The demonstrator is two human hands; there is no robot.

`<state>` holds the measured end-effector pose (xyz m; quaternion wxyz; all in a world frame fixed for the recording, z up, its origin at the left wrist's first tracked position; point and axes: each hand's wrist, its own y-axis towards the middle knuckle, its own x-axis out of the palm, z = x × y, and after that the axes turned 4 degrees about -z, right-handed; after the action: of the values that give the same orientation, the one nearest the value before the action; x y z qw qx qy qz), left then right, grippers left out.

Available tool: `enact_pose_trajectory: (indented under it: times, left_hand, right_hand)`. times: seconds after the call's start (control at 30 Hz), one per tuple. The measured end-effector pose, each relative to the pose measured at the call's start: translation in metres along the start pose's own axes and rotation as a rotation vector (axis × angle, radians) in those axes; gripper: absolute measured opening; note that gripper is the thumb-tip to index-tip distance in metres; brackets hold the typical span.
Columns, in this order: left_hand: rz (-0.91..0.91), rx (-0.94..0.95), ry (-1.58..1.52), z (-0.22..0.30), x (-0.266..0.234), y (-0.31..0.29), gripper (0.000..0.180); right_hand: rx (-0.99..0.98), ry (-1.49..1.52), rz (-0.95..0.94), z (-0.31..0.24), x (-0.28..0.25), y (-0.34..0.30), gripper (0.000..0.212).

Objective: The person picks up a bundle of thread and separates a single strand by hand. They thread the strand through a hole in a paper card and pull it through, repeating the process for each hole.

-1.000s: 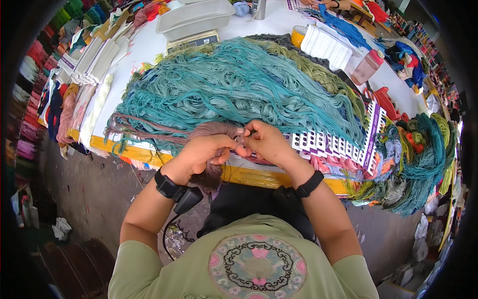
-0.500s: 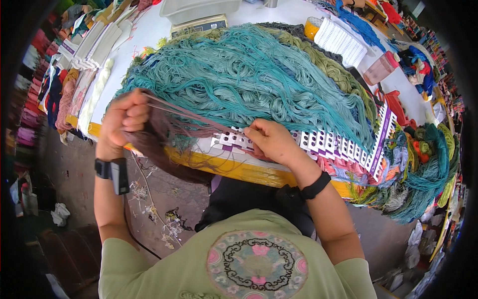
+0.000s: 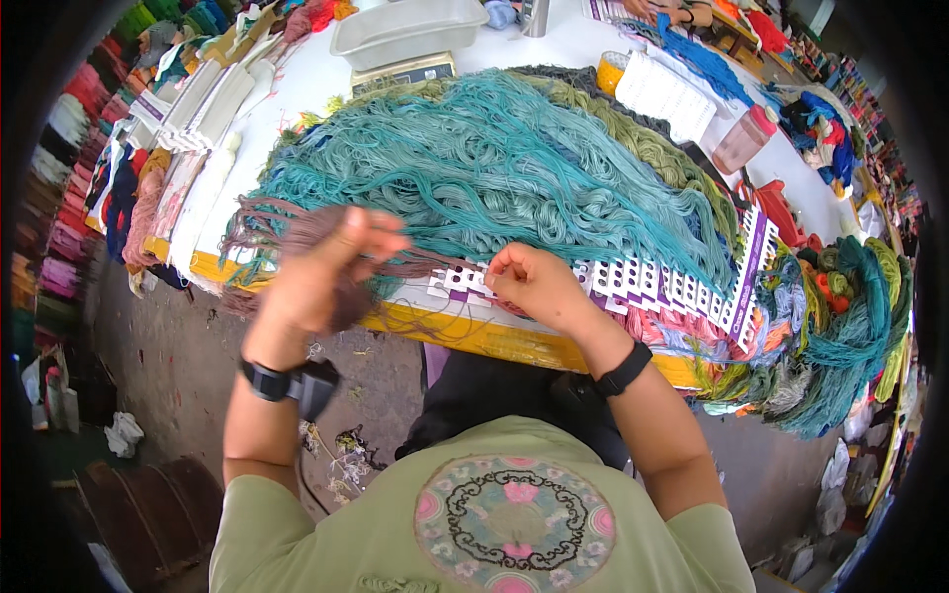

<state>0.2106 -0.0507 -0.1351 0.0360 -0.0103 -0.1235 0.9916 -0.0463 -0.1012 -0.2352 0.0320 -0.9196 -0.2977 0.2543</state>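
My left hand [image 3: 331, 267], smeared by motion, is raised at the table's front edge with a hank of brown thread [image 3: 301, 235] in its grasp. Loose brown ends hang below it, and slack strands stretch right toward white cards with punched holes [image 3: 457, 281]. Over these cards my right hand [image 3: 539, 284] is closed in a pinch; what lies between its fingertips is too small to make out. Directly behind both hands spreads a large heap of teal and pale blue-green thread [image 3: 474, 168]. More punched cards [image 3: 643, 282] run in an overlapping row to the right.
A grey plastic tray [image 3: 405, 30] sits on a scale [image 3: 400, 74] at the back. Stacked card strips [image 3: 198, 104] lie at left. At right are a pinkish jar [image 3: 746, 138], a printed sheet [image 3: 667, 94] and multicoloured hanks [image 3: 840, 306] hanging over the yellow table edge [image 3: 484, 339].
My left hand has moved right, toward my right hand, and its fist has loosened. The brown strands, drawn taut before, now sag. My right hand has stayed almost in place.
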Motion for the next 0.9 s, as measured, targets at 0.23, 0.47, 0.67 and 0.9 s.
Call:
enact_pose_trajectory:
  times: [0.23,0.47,0.67,0.9]
  left_hand:
    - [-0.4,0.143,-0.559,-0.006,0.091,0.002,0.062]
    - [-0.368,0.182,-0.463,-0.008,0.127,0.004,0.043]
    - [-0.335,0.214,-0.414,-0.014,0.129,0.008,0.029]
    - [-0.357,0.243,-0.458,-0.02,0.133,0.016,0.021]
  right_hand:
    - [-0.106,0.912,0.12,-0.074,-0.018,-0.058,0.015]
    - [-0.233,0.806,0.233,-0.052,-0.022,-0.076,0.01]
    - [-0.215,0.919,0.222,-0.051,-0.025,-0.082,0.011]
    - [-0.213,0.998,0.21,-0.043,-0.026,-0.084,0.011]
